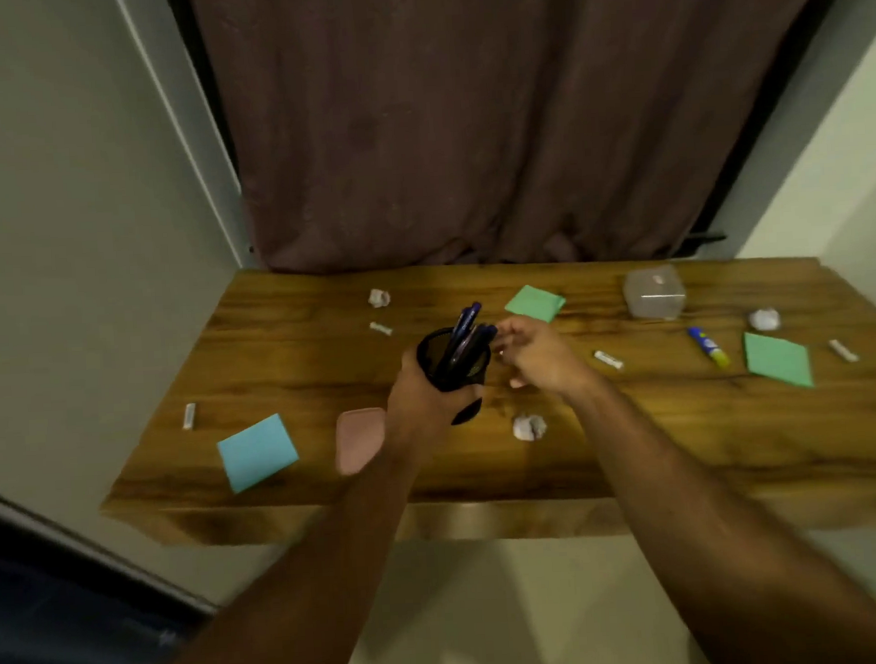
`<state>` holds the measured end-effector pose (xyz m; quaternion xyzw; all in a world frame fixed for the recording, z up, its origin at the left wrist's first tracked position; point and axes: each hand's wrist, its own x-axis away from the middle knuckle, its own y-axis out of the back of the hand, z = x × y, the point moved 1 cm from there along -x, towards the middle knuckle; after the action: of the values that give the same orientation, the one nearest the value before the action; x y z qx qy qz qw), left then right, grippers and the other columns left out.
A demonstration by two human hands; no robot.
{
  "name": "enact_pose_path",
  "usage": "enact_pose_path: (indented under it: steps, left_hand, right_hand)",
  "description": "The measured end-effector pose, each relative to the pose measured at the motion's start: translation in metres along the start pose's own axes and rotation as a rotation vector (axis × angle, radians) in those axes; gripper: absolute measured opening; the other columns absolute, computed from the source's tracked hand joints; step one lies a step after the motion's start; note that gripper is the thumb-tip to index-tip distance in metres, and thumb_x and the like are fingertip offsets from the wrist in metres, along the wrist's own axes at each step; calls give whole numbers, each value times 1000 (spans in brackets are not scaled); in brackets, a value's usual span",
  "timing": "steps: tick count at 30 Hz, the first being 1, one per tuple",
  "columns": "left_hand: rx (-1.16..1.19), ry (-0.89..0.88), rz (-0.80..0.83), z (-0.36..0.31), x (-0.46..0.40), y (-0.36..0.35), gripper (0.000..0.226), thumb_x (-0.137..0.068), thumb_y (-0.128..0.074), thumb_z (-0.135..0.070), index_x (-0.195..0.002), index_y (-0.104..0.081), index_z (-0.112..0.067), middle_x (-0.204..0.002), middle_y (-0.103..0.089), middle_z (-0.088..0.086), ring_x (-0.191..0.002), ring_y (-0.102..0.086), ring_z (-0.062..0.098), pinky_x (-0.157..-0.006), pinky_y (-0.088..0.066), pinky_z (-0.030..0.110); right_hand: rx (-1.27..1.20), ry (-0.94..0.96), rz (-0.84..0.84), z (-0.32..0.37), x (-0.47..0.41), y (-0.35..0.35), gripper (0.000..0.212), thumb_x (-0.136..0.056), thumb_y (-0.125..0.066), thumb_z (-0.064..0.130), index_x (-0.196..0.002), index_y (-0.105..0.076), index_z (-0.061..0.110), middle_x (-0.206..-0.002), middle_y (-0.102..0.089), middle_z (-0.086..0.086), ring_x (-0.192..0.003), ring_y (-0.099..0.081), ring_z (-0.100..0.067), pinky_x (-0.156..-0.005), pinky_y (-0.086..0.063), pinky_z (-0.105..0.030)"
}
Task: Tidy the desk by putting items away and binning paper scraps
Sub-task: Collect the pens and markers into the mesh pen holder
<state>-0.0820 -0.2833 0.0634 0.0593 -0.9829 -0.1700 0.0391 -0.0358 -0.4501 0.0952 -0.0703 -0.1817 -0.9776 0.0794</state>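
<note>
I noted left hand (419,398) wrapped round the light, rigid pen cup (455,361), best gripped mid-wall; right hand (533,352), beside its rim, loosely curled, apparently holding nothing.

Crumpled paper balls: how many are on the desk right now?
3. One far left-centre near the curtain, one at the right beside the clear box, one near the front edge below the right hand. The arms could hide more.

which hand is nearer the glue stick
Right. The right hand hovers mid-desk, left of the glue stick; the left hand grips the black pen cup, farther away.
</note>
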Motion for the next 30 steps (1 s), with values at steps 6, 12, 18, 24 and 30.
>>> enact_pose_path:
  steps: [6, 12, 18, 24, 30]
  left_hand:
    - [37, -111, 150, -37, 1, -85, 83, -62, -87, -24, -132, -42, -20, -111, -55, -16, -104, -56, 6, -81, -44, 19]
    - [53, -140, 310, -69, -3, -176, 82, -61, -88, -21, -130, -44, -23, -116, -56, -13, -112, -54, 10, -97, -41, 29]
    - [5, -193, 479, -88, -5, -279, 82, -62, -85, -17, -131, -41, -23, -123, -56, -10, -117, -54, 13, -103, -41, 36]
    - [12, -183, 703, -105, 13, -386, 80, -78, -75, -9, -143, -31, -20, -136, -51, -5, -126, -48, 13, -107, -39, 37]
    - [1, -173, 836, -116, 19, -467, 83, -78, -74, -9, -146, -28, -21, -142, -48, -1, -131, -45, 16, -109, -40, 40]
  right_hand:
    - [4, -36, 68, -36, 35, 80, 44, -84, -56, -5, -105, -59, 33, -104, -62, 3, -97, -59, -11, -72, -49, -31]
    - [-56, -95, -9, -75, 56, 171, 39, -86, -64, 3, -119, -57, 21, -111, -62, -3, -103, -58, -16, -75, -49, -33]
    - [-62, -103, -110, -120, 82, 260, 37, -87, -60, -2, -119, -60, 17, -114, -62, -15, -100, -59, -19, -71, -50, -32]
    - [-158, -141, -285, -173, 124, 340, 41, -91, -51, -7, -120, -59, 21, -119, -62, -13, -98, -58, -22, -70, -50, -29]
    - [-261, -179, -511, -225, 148, 387, 46, -94, -50, -6, -132, -56, 19, -123, -63, -4, -104, -65, -13, -72, -57, -22]
